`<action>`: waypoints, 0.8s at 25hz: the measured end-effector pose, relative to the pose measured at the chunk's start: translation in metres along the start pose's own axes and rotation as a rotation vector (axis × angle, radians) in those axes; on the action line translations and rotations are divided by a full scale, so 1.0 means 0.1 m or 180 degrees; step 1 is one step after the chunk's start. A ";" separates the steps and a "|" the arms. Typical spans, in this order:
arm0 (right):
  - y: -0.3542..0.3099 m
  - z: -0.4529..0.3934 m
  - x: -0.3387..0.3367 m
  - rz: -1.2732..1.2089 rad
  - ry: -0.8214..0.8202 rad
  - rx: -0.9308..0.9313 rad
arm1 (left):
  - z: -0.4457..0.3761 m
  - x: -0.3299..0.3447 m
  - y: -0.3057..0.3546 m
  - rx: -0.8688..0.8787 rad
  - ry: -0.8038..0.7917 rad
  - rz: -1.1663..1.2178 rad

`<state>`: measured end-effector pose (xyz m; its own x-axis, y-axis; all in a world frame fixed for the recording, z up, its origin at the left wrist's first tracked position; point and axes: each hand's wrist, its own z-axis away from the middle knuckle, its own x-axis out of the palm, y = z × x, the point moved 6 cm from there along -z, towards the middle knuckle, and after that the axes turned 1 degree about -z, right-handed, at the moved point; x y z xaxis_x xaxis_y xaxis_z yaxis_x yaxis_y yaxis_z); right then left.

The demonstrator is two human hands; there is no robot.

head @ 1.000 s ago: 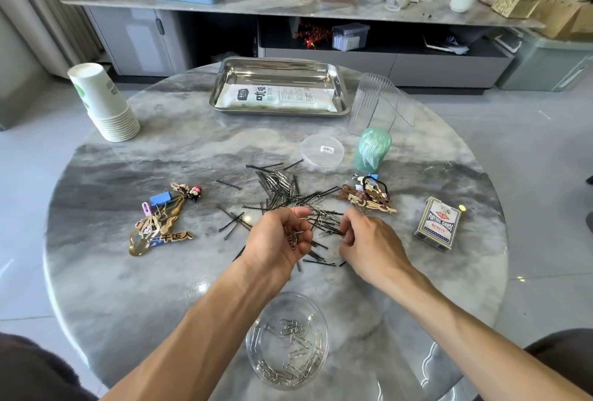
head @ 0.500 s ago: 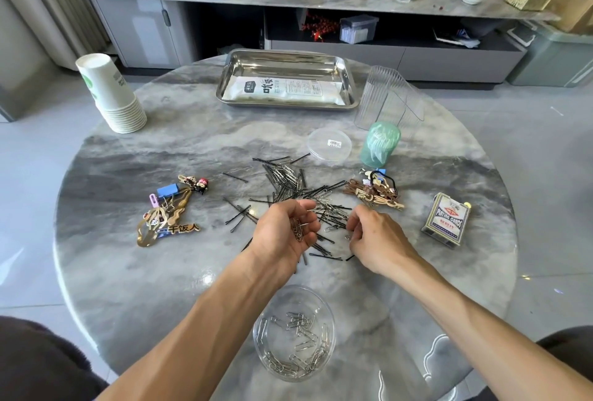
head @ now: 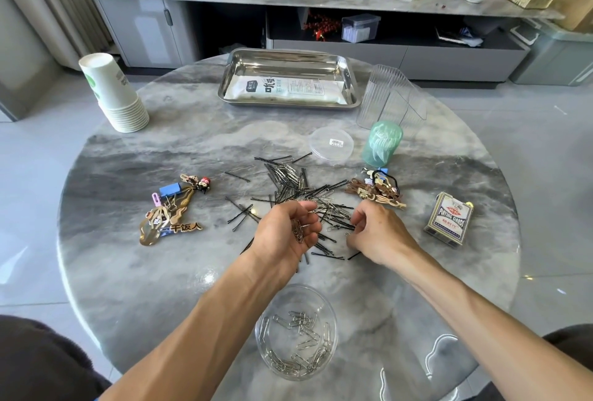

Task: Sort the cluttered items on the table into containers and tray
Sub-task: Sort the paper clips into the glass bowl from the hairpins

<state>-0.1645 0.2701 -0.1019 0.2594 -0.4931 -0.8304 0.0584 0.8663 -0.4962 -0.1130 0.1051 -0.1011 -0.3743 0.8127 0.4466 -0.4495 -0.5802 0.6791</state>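
Observation:
A mixed pile of black hairpins and silver paper clips [head: 298, 185] lies in the middle of the round marble table [head: 128, 272]. My left hand [head: 285, 234] is cupped at the pile's near edge and holds a bunch of paper clips in its palm. My right hand [head: 375, 234] hovers beside it with curled fingers pinching at a small clip on the table. Near the front edge stands a round clear container [head: 296, 331] with several paper clips in it. The steel tray [head: 288, 57] at the back holds a white packet.
Paper cups [head: 114, 96] are stacked at the back left. Bookmarks and clips [head: 170, 211] lie at the left. A clear lid [head: 331, 143], a green toothpick jar [head: 382, 144], a clear ribbed holder [head: 390, 96], brown trinkets [head: 375, 190] and a card deck [head: 448, 222] sit at the right.
Both hands stay at the pile's near edge, picking clips. The camera has shifted slightly, so the scene sits a little lower in view.

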 end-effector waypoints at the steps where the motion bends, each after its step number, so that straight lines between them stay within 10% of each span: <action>1: -0.05 0.02 -0.03 -0.0075 0.0088 -0.0055 | 0.00 -0.01 0.00 0.0011 0.0028 0.0000; 7: -0.56 0.22 -0.27 -0.2449 -0.0404 -0.0811 | 0.06 0.14 0.03 -0.0126 -0.0146 0.0189; 11: -0.05 0.07 -0.59 -0.1368 0.0199 -0.0345 | 0.21 0.14 0.12 -0.0244 -0.0406 0.0356; 20: 0.22 0.09 -0.20 0.0582 -0.0003 -0.1144 | 0.75 0.15 -0.06 0.0190 -0.1559 -0.2161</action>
<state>-0.1597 0.2998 -0.0934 0.2351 -0.3334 -0.9130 -0.3295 0.8564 -0.3975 -0.0550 0.1249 -0.0554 0.3628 0.9238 0.1226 -0.4013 0.0362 0.9152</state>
